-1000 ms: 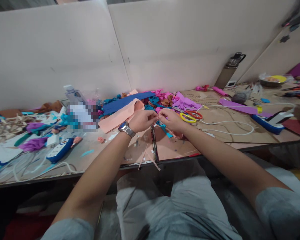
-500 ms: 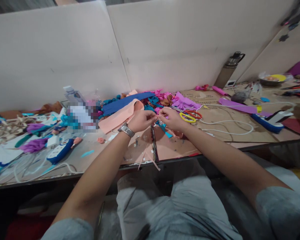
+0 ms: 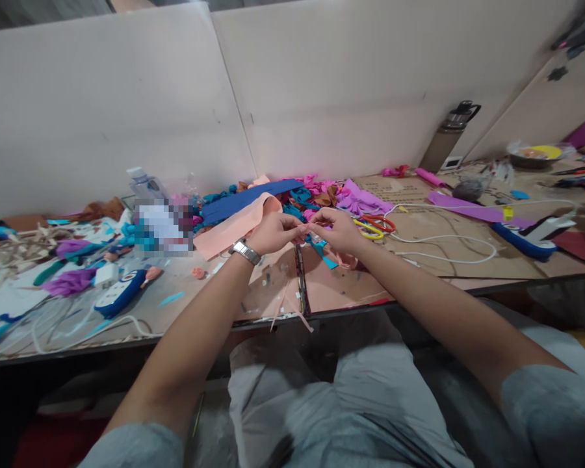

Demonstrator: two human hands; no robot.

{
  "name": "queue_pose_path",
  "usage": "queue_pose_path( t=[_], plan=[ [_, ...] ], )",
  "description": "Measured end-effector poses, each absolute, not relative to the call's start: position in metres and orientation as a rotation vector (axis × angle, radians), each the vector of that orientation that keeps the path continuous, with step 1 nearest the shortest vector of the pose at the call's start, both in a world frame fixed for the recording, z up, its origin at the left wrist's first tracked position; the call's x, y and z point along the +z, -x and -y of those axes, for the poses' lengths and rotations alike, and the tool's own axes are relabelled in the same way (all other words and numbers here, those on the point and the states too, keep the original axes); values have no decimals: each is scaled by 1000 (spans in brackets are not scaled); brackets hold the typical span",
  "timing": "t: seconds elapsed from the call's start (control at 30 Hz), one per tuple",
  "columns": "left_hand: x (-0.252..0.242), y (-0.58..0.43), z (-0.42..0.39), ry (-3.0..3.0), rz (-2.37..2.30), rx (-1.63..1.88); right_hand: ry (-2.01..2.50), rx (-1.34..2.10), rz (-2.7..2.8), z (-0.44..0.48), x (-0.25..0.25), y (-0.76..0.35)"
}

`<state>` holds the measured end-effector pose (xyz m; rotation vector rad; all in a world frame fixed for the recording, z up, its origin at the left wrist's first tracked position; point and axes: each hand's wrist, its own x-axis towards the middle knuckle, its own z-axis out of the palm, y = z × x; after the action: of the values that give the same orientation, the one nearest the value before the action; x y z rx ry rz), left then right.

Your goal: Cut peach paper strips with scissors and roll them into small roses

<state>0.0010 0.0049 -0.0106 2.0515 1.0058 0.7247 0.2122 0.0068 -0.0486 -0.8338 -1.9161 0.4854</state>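
As left grip meets right grip | both pinched, contents unclear | peach sheet beside left grip

On my feed I see a silver metal-banded watch just behind the left hand, grey short sleeves farther back, and pale grey trousers.

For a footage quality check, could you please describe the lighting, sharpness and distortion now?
Head view: soft light on the pale wall, darkness under the table; same view: a pixelated block by the bottle; the flask leans outward, perhaps lens stretch; detail where left hand and right hand meet is too small to read.
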Motion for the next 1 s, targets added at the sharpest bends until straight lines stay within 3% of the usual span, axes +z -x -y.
queue_pose_path(
  t=[0.73, 1.0],
  plan=[
    [-8, -3, -3, -2016, -970, 619, 820, 586, 1867, -1, -45, -211],
    [-6, -8, 1, -1686, -956, 646, 805, 487, 1875, -1, -48, -210]
  ],
)
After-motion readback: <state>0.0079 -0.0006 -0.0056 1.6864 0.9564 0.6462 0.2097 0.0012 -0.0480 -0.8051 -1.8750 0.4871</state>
